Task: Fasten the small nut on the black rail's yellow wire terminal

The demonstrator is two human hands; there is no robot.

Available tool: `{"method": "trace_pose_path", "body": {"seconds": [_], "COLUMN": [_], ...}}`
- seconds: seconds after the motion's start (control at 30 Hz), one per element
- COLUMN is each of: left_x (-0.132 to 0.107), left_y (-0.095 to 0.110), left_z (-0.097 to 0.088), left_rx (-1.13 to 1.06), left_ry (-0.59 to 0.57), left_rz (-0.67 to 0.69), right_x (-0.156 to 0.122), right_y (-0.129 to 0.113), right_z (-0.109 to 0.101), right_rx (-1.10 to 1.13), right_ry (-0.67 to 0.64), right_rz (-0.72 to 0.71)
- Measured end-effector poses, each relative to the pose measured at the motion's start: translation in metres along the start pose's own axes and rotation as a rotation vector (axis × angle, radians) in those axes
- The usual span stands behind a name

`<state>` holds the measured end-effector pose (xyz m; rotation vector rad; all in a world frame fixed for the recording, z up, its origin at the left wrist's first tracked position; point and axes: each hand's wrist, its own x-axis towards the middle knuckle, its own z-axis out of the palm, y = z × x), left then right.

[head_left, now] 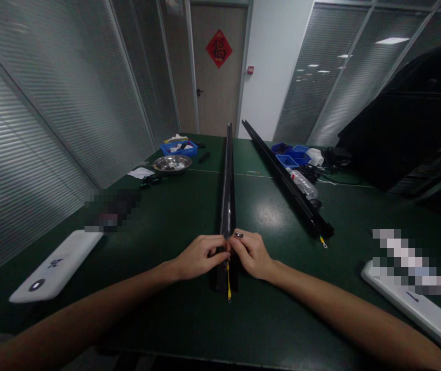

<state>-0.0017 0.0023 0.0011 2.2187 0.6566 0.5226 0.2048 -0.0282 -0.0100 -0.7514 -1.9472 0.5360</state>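
Observation:
A long black rail (227,175) lies down the middle of the green table (174,216), running away from me. Both hands meet over its near end. My left hand (199,256) has its fingers curled and pinched against the rail. My right hand (252,253) is also closed, pinching a small silver part (238,235) at its fingertips. A yellow wire (229,281) with a terminal hangs from the rail's near end, just below my hands.
A second black rail (286,180) lies diagonally to the right, a yellow-tipped wire at its near end. White flat panels lie at left (56,265) and right (417,304). Farther back are a metal bowl (172,163), blue bins (288,154) and a plastic bottle (303,184).

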Motion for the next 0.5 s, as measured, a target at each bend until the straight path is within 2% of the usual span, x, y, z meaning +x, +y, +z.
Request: {"method": "trace_pose_path", "body": {"seconds": [0.5], "left_x": [-0.0007], "left_y": [0.0039], "left_z": [-0.0007], "left_rx": [0.03], "left_ry": [0.011], "left_rz": [0.086], "right_x": [0.0007], "right_y": [-0.0036], "right_z": [-0.0038], "right_rx": [0.013], "right_ry": [-0.023], "right_rz": [-0.023]}}
